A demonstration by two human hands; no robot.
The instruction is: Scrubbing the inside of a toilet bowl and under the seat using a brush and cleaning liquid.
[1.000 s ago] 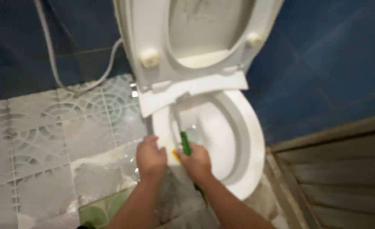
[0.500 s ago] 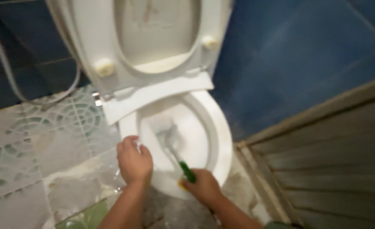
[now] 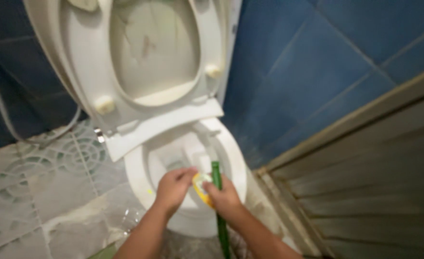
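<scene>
A white toilet bowl [image 3: 134, 178] stands low in the middle, with its seat [image 3: 84, 67] and lid raised against the wall. My right hand [image 3: 227, 197] is shut around a green brush handle [image 3: 216, 173], whose far end points into the bowl while the other end runs down past my wrist. My left hand [image 3: 172, 186] hangs over the bowl's front, fingers closed on the edge of a small yellow piece [image 3: 200, 186] that sits between both hands by the handle. The brush head is hidden or too blurred to make out.
Dark blue wall tiles [image 3: 317, 72] rise behind and to the right of the toilet. A ribbed grey door panel [image 3: 365, 192] in a pale frame fills the right side. Patterned, wet floor tiles [image 3: 44, 177] lie on the left, with a thin hose [image 3: 0, 117] along the wall.
The view has swung left and tilted. My left hand left the bowl's rim and came to the yellow piece. My right hand brought the green handle up toward the bowl's right side.
</scene>
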